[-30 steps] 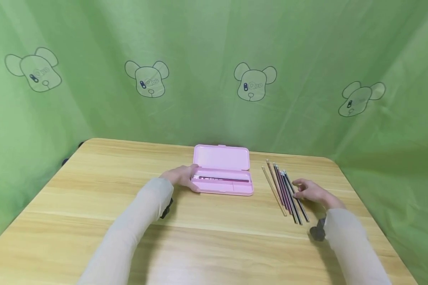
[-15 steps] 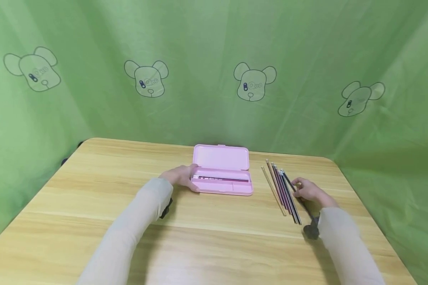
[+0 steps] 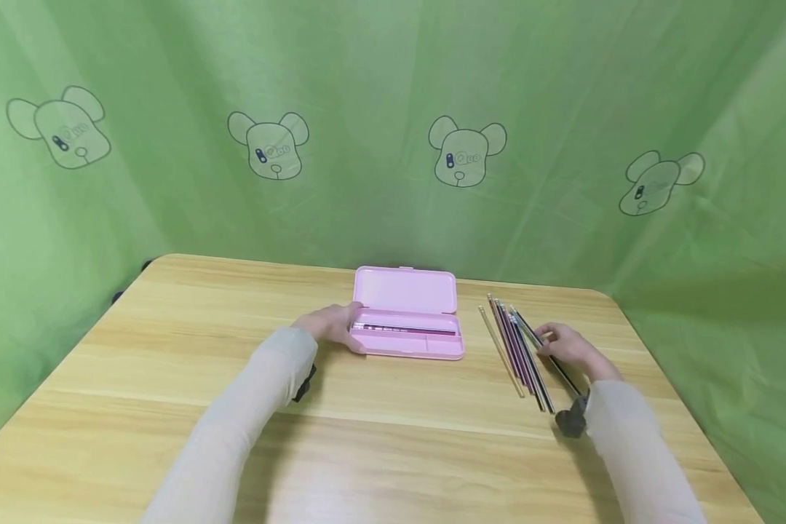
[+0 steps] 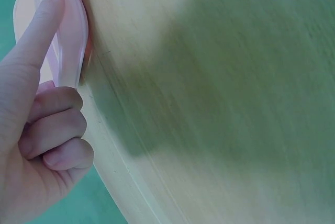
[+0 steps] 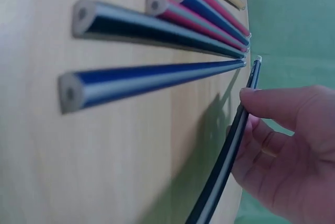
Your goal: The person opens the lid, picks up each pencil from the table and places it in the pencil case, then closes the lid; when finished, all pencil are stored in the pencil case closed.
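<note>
A pink pencil case (image 3: 407,292) lies with its lid raised near the far edge of the table. Striped reddish pencils (image 3: 399,330) rest in its long back compartment. My left hand (image 3: 330,324) holds the case by its left end, thumb (image 4: 44,20) laid over the rim and fingers curled. At the right, my right hand (image 3: 566,346) pinches a dark striped pencil (image 5: 225,156) between thumb and fingers; it is tilted up off the table. Just left of that hand lie several loose pencils (image 3: 520,353), dark, blue, red and tan, side by side.
The wooden table (image 3: 393,451) has rounded far corners. Behind it hangs a green curtain (image 3: 367,211) with mouse-head drawings, and it also closes off both sides. A tan pencil (image 3: 501,353) lies leftmost of the loose ones.
My right hand has taken hold of the rightmost dark pencil, shifted slightly left and lifted it away from the others. Some loose pencils have slid a little left. My left hand stays put.
</note>
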Demonstrator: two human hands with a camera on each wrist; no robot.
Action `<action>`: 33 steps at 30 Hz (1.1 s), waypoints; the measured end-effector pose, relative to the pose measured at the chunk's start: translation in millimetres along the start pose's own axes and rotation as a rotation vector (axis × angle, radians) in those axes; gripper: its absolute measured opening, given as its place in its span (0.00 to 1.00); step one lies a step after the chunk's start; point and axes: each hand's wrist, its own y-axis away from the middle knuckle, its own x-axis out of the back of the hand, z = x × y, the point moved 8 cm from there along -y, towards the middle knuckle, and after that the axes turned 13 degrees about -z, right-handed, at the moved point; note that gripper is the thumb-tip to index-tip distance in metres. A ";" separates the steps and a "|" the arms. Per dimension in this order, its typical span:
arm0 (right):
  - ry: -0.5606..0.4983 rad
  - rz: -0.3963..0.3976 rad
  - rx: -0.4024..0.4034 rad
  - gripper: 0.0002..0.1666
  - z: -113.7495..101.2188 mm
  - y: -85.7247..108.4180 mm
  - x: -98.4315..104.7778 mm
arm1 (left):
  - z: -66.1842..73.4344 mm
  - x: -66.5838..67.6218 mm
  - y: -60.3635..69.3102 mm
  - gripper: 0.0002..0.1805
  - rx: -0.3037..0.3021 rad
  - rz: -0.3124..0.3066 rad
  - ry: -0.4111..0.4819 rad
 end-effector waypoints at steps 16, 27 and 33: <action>0.068 0.060 0.229 0.18 -57.9 -20.7 -11.4 | -2.2 -0.1 -1.2 0.53 0.009 -0.007 0.019; 0.176 0.063 0.339 0.17 -94.5 -44.6 -33.4 | -1.7 0.6 -1.3 0.52 -0.004 0.003 0.024; 0.213 0.062 0.367 0.18 -112.8 -57.2 -48.1 | -1.9 0.4 0.0 0.54 -0.007 -0.001 0.023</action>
